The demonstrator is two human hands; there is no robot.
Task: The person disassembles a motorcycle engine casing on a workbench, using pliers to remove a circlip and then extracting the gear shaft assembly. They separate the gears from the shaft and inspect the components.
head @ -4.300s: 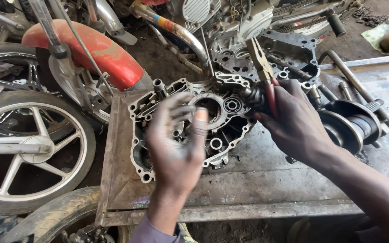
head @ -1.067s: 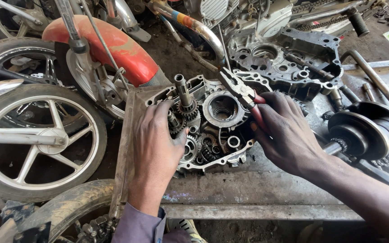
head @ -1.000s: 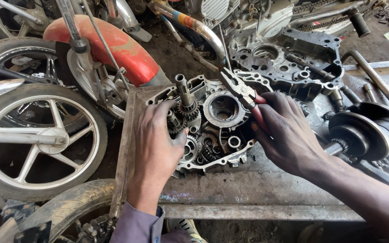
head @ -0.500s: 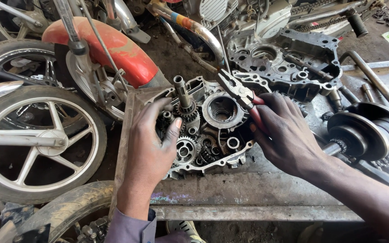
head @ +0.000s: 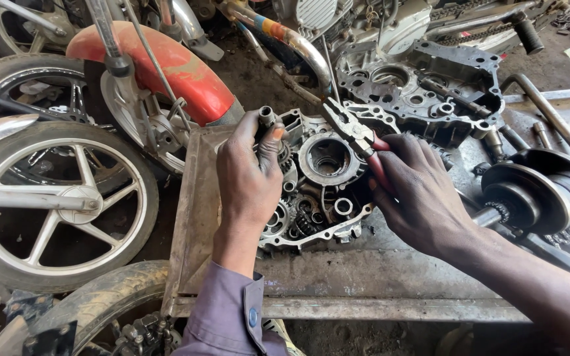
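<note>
Left hand [head: 249, 175] grips the gear shaft [head: 266, 122] at the crankcase's [head: 324, 191] ten o'clock on the bench [head: 364, 277], while right hand [head: 423, 198] clasps red-handled pliers [head: 357, 138] at two o'clock.

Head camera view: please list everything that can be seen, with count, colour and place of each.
Engine case: one, grey metal, centre of the tray.
Gear shaft: one, dark steel, upright at the case's left edge, in the left hand.
Pliers: one, red handles, over the case, in the right hand.
Case cover: one, dark grey, behind the case.
Crankshaft: one, dark steel, right.
Tray: one, rusty metal, under the case.
Wheel: one, silver spokes with black tyre, left.
Mudguard: one, red, upper left.
Exhaust pipe: one, chrome, top centre.
Left hand: gripping the gear shaft.
Right hand: closed on the pliers' handles.
</note>
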